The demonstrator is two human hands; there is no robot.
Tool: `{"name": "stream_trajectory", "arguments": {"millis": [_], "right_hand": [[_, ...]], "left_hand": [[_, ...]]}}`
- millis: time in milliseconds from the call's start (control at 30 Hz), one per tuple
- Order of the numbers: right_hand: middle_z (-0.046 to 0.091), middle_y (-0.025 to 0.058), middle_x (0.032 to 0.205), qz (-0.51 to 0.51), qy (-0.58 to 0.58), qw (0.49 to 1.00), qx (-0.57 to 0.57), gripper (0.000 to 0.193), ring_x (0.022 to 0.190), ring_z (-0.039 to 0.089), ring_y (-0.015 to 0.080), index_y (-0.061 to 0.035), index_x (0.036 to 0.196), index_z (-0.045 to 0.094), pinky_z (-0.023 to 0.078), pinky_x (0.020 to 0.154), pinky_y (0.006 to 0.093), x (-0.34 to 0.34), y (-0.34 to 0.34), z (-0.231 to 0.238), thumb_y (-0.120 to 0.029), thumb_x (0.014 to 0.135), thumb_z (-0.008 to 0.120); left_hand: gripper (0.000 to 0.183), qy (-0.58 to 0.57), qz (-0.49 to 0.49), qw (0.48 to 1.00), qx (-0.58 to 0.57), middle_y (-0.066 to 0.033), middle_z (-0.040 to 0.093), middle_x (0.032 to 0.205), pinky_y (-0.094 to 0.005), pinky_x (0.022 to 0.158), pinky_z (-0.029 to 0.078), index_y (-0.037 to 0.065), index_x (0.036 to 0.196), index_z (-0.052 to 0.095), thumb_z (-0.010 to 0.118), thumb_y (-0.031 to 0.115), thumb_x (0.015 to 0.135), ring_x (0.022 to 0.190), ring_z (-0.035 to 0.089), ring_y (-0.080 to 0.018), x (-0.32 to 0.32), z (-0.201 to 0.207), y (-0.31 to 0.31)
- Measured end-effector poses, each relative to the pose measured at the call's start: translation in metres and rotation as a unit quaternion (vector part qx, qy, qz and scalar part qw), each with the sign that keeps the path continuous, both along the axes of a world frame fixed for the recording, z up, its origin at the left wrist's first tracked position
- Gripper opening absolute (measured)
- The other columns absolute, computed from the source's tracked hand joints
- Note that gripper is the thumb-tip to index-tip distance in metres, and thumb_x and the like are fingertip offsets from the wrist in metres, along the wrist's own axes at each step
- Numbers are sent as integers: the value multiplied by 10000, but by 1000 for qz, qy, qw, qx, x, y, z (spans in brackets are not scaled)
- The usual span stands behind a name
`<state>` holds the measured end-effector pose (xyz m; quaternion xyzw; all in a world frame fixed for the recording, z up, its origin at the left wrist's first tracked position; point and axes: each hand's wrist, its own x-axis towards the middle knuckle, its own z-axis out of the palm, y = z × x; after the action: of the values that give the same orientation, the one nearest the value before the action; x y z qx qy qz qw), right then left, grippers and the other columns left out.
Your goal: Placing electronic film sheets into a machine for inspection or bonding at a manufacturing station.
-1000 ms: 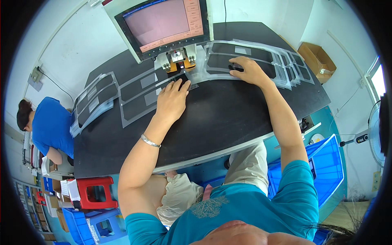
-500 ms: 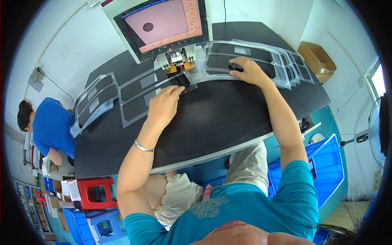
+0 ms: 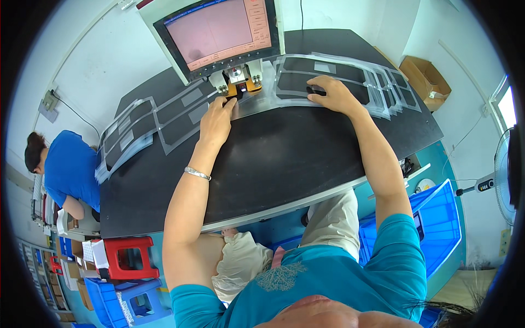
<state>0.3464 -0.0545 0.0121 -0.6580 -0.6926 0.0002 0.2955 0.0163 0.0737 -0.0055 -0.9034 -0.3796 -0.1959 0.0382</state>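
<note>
Head view: the left hand lies flat on the black worktable, fingers stretched forward and close together, their tips pushing a small dark part up against the orange-and-metal fixture that sits just beyond them, below the pink-screened monitor. Whether the fingers pinch that part or only press on it cannot be told. The right hand rests palm down, fingers slightly curled, on the nearest clear sleeve holding a dark panel, at the front of a fanned stack of such sleeves that runs away to its right. Its fingertips cover a small dark piece; a true grip is not visible. To the left of the left hand lie more sleeved panels, overlapping toward the table edge.

As a judgement, the main risk sits at the left fingertips: they are touching the fixture, so any closing or pressing movement there could catch them. The part could also sit skewed if pushed from one side only. Under the right hand, the slick sleeves overlap loosely, and a sideways drag could slide the stack toward the far edge. A person in blue works well to the left, apart.
</note>
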Motion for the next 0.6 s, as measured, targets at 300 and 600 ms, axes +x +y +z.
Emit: {"name": "stream_trajectory", "arguments": {"millis": [300, 600], "right_hand": [[658, 151, 1192, 0, 15, 1000, 12, 425, 1088, 630, 322, -53, 1190, 665, 497, 951, 397, -2, -1, 0, -264, 826, 731], [678, 115, 1131, 17, 65, 996, 51, 402, 924, 680, 240, -72, 1196, 676, 534, 838, 370, -16, 0, 10, -226, 829, 738]], "left_hand": [[286, -80, -37, 996, 31, -57, 688, 1199, -403, 818, 552, 96, 1163, 694, 572, 57, 907, 988, 674, -307, -5, -1, 5], [324, -57, -37, 996, 63, -51, 691, 1202, -393, 817, 555, 101, 1174, 689, 570, 32, 881, 1008, 679, -282, -5, 2, 3]]}}
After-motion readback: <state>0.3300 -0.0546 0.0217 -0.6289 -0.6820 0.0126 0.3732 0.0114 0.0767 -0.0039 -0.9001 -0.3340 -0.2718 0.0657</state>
